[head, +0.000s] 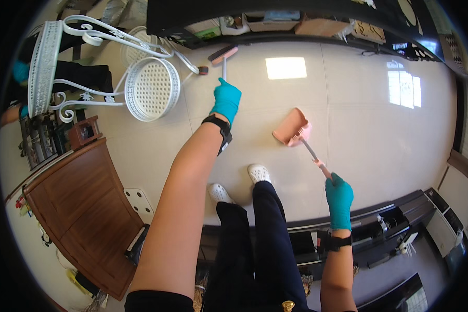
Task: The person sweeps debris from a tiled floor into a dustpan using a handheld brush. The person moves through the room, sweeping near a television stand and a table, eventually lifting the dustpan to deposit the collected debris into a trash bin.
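Note:
My left hand [227,100], in a teal glove, is closed around the light-coloured handle of a broom [224,57]. The pink broom head with dark bristles lies on the floor close to the black cabinet's base. In a matching glove, my right hand [339,201] grips the pink and grey handle of a dustpan [291,126]. The pink pan is out in front of my feet, right of the broom, its wide mouth facing up and left. I see no debris in the pan.
A white metal stand with round baskets [152,89] occupies the left. Boxes fill the low shelf of the black cabinet [265,39] ahead. Glossy tiles [358,128] reflect window light. Behind my white clogs [258,172] runs a dark low unit [378,226]; a brown wooden cabinet [85,210] stands left.

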`<action>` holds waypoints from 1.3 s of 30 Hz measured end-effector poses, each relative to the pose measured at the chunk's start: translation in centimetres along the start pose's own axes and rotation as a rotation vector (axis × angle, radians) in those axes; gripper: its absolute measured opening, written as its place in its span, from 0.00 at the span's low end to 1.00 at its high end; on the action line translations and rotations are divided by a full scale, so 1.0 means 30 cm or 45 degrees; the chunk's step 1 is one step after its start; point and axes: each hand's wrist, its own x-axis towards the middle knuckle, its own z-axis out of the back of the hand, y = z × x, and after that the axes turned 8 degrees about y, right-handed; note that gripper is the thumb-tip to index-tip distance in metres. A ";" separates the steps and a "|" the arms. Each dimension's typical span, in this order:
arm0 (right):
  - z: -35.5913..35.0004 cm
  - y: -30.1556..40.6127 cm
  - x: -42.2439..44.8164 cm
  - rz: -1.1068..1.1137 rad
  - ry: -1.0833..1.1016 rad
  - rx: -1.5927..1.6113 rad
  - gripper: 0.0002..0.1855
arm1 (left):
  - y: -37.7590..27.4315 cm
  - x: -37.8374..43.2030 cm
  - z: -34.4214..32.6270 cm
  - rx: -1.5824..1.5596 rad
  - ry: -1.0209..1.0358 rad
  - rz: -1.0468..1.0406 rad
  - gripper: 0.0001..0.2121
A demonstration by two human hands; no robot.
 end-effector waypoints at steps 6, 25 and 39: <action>0.006 -0.043 0.020 -0.028 0.221 0.286 0.14 | -0.318 -0.444 -0.108 -0.398 -0.132 -0.139 0.21; -0.060 -0.214 -0.169 -0.454 0.350 0.747 0.17 | -0.322 -0.263 -0.096 -0.042 -0.301 0.014 0.12; -0.090 -0.422 -0.417 -0.547 0.214 1.072 0.16 | -0.346 -0.862 -0.140 -0.117 -0.196 -0.344 0.16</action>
